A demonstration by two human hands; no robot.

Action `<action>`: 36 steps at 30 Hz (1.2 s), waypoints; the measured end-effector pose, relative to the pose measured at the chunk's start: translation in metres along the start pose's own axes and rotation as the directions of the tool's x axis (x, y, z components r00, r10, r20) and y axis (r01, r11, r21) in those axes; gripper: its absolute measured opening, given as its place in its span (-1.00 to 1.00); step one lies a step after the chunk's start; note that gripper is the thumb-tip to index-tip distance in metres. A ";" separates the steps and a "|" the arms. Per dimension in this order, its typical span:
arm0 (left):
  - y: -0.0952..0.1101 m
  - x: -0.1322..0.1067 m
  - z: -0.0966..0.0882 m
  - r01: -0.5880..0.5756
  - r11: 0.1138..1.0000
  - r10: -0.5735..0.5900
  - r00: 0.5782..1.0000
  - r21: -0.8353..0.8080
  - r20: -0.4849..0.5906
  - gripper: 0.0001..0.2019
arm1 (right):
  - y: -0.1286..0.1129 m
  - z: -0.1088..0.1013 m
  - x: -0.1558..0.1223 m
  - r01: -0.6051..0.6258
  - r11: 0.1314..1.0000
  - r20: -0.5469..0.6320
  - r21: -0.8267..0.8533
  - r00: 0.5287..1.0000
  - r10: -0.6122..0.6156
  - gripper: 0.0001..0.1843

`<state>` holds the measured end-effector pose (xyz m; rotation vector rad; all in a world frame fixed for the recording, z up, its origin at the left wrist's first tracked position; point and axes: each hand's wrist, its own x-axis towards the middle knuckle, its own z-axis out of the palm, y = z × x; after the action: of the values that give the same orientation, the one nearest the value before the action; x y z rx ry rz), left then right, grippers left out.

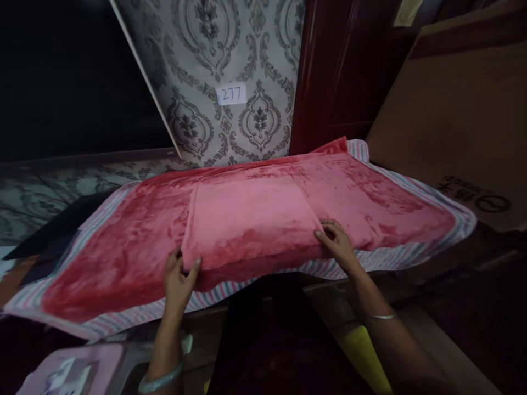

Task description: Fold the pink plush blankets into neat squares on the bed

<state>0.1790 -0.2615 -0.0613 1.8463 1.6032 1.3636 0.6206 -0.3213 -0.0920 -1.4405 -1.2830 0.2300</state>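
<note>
A pink plush cloth (251, 214), folded into a rough rectangle, lies in the middle of a wider red-pink plush cloth (102, 263). My left hand (180, 282) pinches its near left corner between thumb and fingers. At the near right corner, my right hand (338, 244) grips the edge with the thumb on top and the fingers curled. I cannot tell whether the folded part is separate from the plush cloth under it. Beneath both lies a striped cloth (420, 253) in white, pink and grey, showing along the borders.
A dark screen (78, 82) stands at the back left. Patterned wallpaper (259, 118) bears a paper label (231, 93) reading 277. A large cardboard box (457, 109) leans at the right, beside a dark red door (329, 77). A pink lidded item (78, 367) sits low at the left.
</note>
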 end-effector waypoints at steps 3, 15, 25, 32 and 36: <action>0.000 -0.003 0.001 0.023 0.996 -0.021 0.999 -0.082 0.032 -0.48 | 0.003 -0.002 -0.002 -0.004 1.000 0.108 -0.005 0.994 0.004 -0.41; 0.004 -0.007 -0.004 0.218 0.885 -0.261 0.964 -0.412 -0.048 -0.44 | 0.009 0.004 -0.009 -0.100 0.992 -0.033 0.080 0.994 0.103 -0.53; 0.020 0.001 -0.012 0.292 0.894 -0.254 0.955 -0.340 0.152 -0.38 | 0.011 0.001 -0.004 -0.038 0.999 0.076 0.010 0.996 0.037 -0.47; 0.018 0.004 -0.009 0.308 0.852 -0.281 0.951 -0.424 0.126 -0.34 | 0.013 0.008 -0.001 -0.014 0.998 0.045 -0.056 0.999 0.017 -0.49; 0.011 0.008 -0.006 0.295 0.861 -0.312 0.950 -0.414 0.028 -0.39 | 0.011 0.012 -0.001 -0.014 0.998 -0.009 -0.057 1.000 0.014 -0.53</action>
<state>0.1792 -0.2594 -0.0461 1.2660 1.4095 1.4618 0.6176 -0.3124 -0.1056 -1.4981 -1.2820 0.1974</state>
